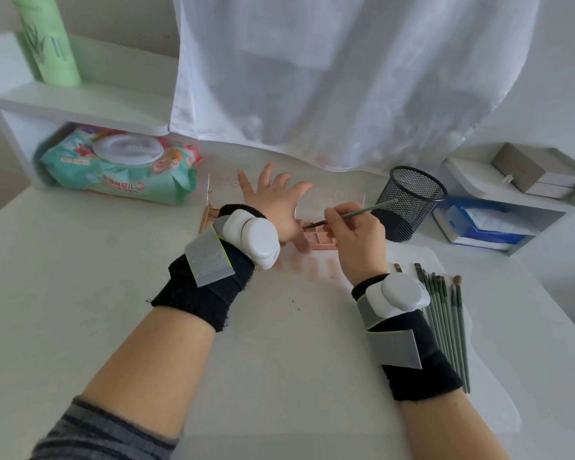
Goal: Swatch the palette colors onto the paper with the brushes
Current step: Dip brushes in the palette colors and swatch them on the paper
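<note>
A pink eyeshadow palette (pixel 319 234) lies open at the back of the desk, its clear lid (pixel 223 185) raised behind it. My left hand (pixel 273 200) rests flat on the palette with fingers spread. My right hand (pixel 356 237) pinches a thin green brush (pixel 356 212) whose dark tip touches a pan of the palette. White paper (pixel 296 327) lies in front of the palette and carries several pinkish swatches (pixel 312 265) near its top edge. Several more green brushes (pixel 445 313) lie in a row on the paper's right side.
A black mesh pen cup (pixel 409 200) stands right of the palette. A pack of wet wipes (pixel 120 167) sits at the back left under a white shelf holding a green bottle (pixel 49 41). A blue-white box (pixel 478 227) and grey boxes (pixel 525 174) fill the right shelf. White cloth (pixel 346 78) hangs behind.
</note>
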The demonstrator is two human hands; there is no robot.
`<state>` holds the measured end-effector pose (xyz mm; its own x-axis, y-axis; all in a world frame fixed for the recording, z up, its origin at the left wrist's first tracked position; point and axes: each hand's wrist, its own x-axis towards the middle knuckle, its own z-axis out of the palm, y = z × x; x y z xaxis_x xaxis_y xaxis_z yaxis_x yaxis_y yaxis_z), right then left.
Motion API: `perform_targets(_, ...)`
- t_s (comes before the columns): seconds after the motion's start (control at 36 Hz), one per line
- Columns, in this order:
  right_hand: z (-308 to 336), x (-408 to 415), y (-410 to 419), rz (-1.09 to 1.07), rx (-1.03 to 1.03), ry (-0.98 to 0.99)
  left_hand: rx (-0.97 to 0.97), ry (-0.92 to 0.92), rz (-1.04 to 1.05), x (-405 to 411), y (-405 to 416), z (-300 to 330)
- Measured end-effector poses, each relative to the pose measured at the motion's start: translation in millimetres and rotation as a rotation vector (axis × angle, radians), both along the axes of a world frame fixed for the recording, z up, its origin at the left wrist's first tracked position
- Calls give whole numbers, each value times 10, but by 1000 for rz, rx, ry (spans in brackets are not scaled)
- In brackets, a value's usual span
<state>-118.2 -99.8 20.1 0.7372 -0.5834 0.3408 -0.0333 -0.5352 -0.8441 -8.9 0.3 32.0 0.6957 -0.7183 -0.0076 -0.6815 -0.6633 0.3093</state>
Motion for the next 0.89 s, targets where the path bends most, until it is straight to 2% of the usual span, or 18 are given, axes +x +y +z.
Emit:
perform_targets(0.28, 2, 1, -25, -50, -7, -64, -2, -5, 0, 19, 3, -17)
perform_targets(0.58, -23, 10, -38, -55, 46, -25, 3, 10, -1, 16, -1, -7)
perform_targets(0.89, 15, -26, -12, -62, 244, -57, -5, 10, 4, 11, -5, -15)
